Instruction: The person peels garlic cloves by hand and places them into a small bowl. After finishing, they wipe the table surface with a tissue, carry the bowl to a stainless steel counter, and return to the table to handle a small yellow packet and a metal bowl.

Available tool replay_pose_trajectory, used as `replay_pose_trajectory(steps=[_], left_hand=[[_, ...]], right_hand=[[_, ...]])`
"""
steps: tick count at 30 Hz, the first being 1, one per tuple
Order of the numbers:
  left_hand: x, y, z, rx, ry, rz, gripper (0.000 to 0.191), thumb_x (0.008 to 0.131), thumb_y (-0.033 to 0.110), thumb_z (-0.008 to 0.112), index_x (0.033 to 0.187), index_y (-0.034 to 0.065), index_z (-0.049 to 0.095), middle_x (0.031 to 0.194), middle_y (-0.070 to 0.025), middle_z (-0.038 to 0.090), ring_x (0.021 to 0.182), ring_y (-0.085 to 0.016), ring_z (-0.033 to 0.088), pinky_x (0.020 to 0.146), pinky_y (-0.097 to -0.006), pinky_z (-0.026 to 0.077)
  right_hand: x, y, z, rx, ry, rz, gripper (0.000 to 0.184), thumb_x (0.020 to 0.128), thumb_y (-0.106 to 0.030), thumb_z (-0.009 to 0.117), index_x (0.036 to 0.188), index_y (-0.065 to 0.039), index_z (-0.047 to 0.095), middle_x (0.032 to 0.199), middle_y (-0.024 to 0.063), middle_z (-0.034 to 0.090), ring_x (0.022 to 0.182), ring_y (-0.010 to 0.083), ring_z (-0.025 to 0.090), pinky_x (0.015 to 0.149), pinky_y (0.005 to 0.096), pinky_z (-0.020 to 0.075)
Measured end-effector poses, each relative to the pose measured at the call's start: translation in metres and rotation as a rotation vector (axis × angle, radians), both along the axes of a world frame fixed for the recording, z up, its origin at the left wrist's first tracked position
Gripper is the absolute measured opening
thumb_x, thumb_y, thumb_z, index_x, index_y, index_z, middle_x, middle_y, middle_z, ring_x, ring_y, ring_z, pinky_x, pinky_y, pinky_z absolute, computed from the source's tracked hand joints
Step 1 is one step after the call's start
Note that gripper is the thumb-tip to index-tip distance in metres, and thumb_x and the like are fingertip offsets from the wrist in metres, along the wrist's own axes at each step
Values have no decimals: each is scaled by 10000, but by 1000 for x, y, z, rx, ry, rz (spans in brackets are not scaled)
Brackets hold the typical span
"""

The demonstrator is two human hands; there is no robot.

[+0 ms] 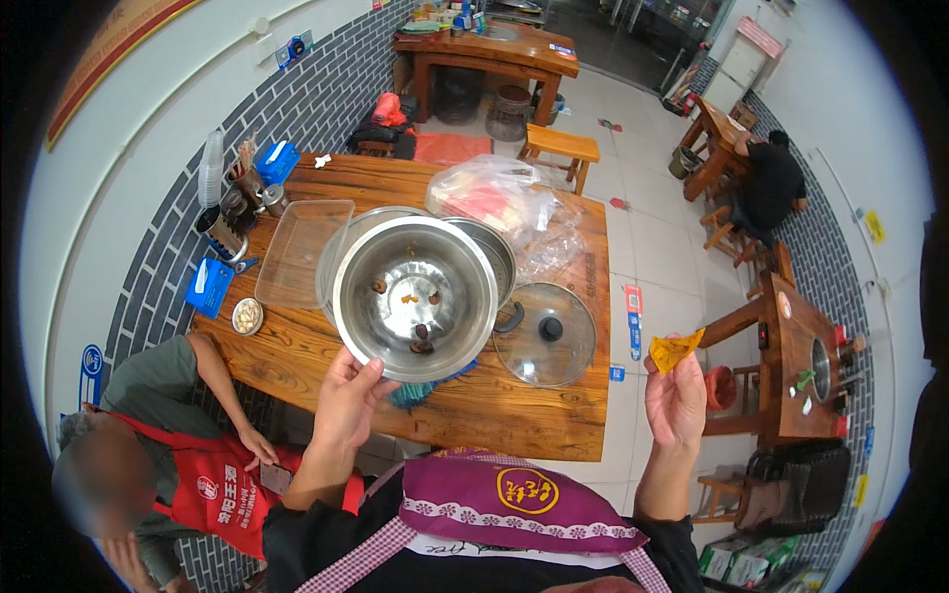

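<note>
My left hand (350, 400) grips the near rim of a wide stainless steel bowl (474, 311), thumb on top, holding it tilted above the wooden table (534, 422). Inside the bowl lie several small dark brown pieces (421, 339) and a few orange-yellow scraps (409, 299). Off the table's right side, my right hand (676, 396) pinches a thin, folded orange-yellow piece (675, 350); what it is made of I cannot tell. Partly behind the bowl are a steel pot (500, 256) and a clear plastic tub (300, 259).
A glass lid (549, 356) with a black knob lies right of the bowl, below a filled plastic bag (489, 193). Garlic cloves fill a small dish (248, 316). A person in a red apron (222, 489) sits at the left with a phone. Another person (771, 185) sits far right.
</note>
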State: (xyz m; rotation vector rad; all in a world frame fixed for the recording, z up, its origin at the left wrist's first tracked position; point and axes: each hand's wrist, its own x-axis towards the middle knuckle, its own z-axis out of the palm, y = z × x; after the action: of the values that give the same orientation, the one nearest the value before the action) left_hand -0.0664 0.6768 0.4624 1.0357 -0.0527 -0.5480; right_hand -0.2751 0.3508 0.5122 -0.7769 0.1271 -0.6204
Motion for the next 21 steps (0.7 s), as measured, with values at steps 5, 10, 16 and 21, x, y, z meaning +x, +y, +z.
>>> replay_pose_trajectory(steps=[5, 10, 16, 21], left_hand=[[-1, -2, 3, 80, 5, 8, 256, 959, 65, 557, 1211, 34, 531, 1115, -68, 636, 989, -157, 640, 822, -304, 575], [-8, 0, 1, -2, -118, -21, 284, 960, 77, 562, 1238, 38, 513, 1118, -66, 637, 995, -156, 638, 821, -303, 564], [-1, -14, 4, -35, -177, -31, 314, 954, 77, 573, 1257, 34, 505, 1140, -70, 634, 979, -155, 652, 808, -298, 580], [5, -44, -6, -61, -130, -85, 313, 932, 86, 614, 1231, 35, 536, 1133, -66, 645, 974, -154, 660, 782, -289, 588]], right_hand=[[-7, 10, 4, -31, -54, -36, 377, 943, -116, 612, 1255, 38, 465, 1180, 132, 593, 1072, 223, 616, 934, 337, 536], [-18, 10, 4, -20, -54, 13, 362, 960, -112, 579, 1250, 56, 443, 1170, 147, 569, 1045, 220, 609, 916, 311, 543], [-21, 12, 1, -52, -11, -32, 384, 949, -115, 602, 1259, 48, 445, 1174, 142, 561, 1027, 226, 602, 879, 295, 549], [-13, 15, 2, -28, 15, 42, 399, 932, -84, 617, 1277, 32, 453, 1185, 140, 578, 1040, 225, 629, 827, 247, 584]])
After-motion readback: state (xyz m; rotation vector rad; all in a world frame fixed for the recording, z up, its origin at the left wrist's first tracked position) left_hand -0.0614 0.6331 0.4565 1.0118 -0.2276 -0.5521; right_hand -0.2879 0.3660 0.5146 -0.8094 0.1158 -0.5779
